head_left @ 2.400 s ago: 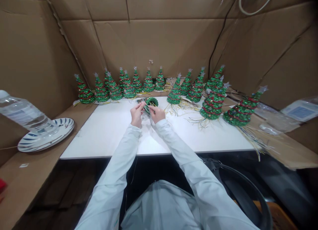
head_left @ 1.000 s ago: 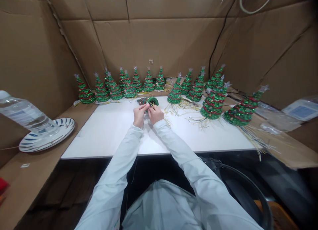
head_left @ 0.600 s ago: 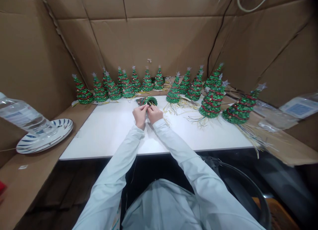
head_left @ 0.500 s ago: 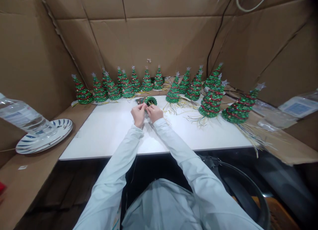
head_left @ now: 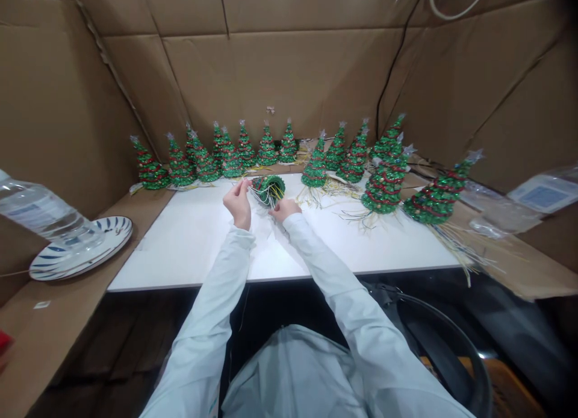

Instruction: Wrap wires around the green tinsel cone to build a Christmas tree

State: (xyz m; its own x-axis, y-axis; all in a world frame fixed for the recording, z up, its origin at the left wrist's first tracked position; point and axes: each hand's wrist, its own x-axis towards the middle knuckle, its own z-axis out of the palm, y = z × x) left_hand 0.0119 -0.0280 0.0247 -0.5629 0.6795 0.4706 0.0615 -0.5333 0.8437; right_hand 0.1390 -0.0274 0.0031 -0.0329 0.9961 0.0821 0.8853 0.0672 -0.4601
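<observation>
A small green tinsel Christmas tree (head_left: 279,182) lies on its side on the white board (head_left: 189,243), its hollow base turned toward me. Thin white and yellow wires (head_left: 267,195) come out of that base. My left hand (head_left: 238,203), left of the base, pinches the end of some of these wires and draws them out sideways. My right hand (head_left: 284,209) is closed at the lower right of the base, with its fingertips on the wire bundle. The tree's tip points away from me and is mostly hidden.
Several finished-looking trees with star tops stand behind, one of them a green tree (head_left: 313,165); more stand at right, including a large tree (head_left: 386,183). Loose wires trail beneath them. At left a water bottle (head_left: 45,207) rests on a striped plate (head_left: 112,240). Cardboard walls (head_left: 289,68) enclose the table.
My hands were together in front of the tree's base. My left hand has moved left with wires stretched from its fingers, and my right hand has shifted slightly right and down.
</observation>
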